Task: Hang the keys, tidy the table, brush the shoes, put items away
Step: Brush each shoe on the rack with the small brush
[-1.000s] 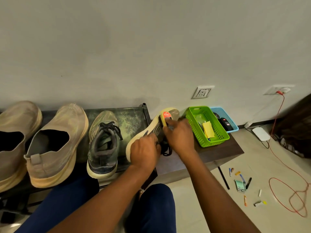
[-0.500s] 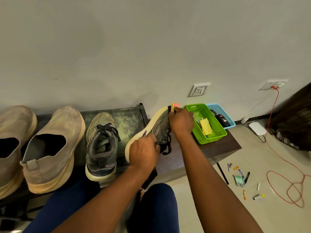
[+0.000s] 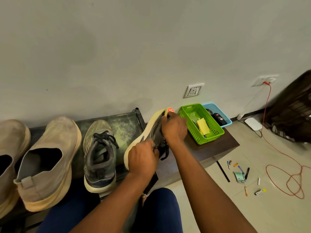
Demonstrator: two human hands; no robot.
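A grey sneaker (image 3: 148, 130) with a cream sole lies tilted on its side on the low table (image 3: 223, 147). My left hand (image 3: 143, 158) grips it near the heel and laces. My right hand (image 3: 175, 128) holds a small yellow brush with a red label (image 3: 169, 110) against the shoe's toe. Its twin, a grey laced sneaker (image 3: 101, 153), stands upright to the left on the dark rack (image 3: 124, 125). Further left stands a beige slip-on shoe (image 3: 48, 158), and a second beige shoe (image 3: 11, 148) sits at the frame's left edge.
A green basket (image 3: 210, 137) with yellow paper and a blue basket (image 3: 223, 117) with dark items stand at the table's right end. Pens, small markers and a card (image 3: 239, 177) lie scattered on the floor. A red cable (image 3: 286, 174) loops on the floor from a wall socket.
My right hand slid the brush from the shoe's middle up to its toe tip. My left hand kept its hold on the shoe.
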